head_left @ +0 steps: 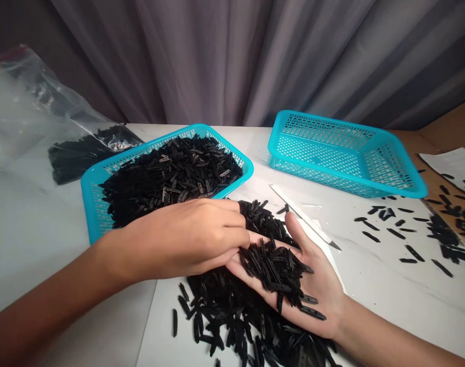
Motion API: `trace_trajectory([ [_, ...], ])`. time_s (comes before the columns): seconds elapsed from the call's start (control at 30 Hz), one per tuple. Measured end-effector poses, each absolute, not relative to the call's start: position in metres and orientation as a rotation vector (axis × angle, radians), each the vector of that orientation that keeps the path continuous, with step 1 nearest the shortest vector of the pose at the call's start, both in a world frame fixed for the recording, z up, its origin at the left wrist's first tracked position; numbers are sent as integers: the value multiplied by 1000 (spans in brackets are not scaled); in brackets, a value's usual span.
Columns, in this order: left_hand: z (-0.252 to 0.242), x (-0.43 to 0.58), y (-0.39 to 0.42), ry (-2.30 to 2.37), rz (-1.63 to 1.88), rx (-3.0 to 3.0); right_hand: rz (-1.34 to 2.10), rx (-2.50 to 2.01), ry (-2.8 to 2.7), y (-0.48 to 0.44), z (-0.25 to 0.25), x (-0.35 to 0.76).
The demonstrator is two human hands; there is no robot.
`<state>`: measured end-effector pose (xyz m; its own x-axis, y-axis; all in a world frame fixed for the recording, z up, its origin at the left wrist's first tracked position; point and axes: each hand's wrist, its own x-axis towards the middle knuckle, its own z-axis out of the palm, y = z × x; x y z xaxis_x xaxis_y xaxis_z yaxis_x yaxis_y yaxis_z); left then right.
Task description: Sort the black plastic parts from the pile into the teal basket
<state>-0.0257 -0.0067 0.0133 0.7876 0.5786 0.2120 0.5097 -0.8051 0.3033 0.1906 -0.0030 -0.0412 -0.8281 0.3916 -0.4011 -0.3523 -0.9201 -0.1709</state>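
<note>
My right hand [316, 275] lies palm up, cupping a heap of small black plastic strips [274, 272], some with tiny holes. Over its fingers, my left hand [202, 234] is closed, back facing me; its fingertips are hidden, so what they pinch, if anything, cannot be made out. Under both hands a larger pile of the same black strips [240, 316] spreads over a white sheet [159, 316]. Just behind my left hand stands a turquoise basket [87, 193] filled with more strips.
A second turquoise basket [332, 158], with nothing in it, stands at the back right. A white pointed tool [301, 214] lies before it. Loose strips [442, 239] scatter at the right, partly on brown cardboard [439, 199]. At the left sits a clear plastic bag [64, 112] holding black pieces.
</note>
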Motion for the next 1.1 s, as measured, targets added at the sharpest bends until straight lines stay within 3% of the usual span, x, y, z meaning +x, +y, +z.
trace_trajectory([
  [0.33, 22, -35, 3, 1309, 725, 1681, 2693, -589, -111, -3, -44, 193],
  [0.47, 28, -40, 6, 1308, 646, 1333, 2701, -569, -128, -2, -47, 194],
  [1.1, 24, -35, 2, 1255, 791, 1100, 2702, -585, -139, -2, -51, 195],
])
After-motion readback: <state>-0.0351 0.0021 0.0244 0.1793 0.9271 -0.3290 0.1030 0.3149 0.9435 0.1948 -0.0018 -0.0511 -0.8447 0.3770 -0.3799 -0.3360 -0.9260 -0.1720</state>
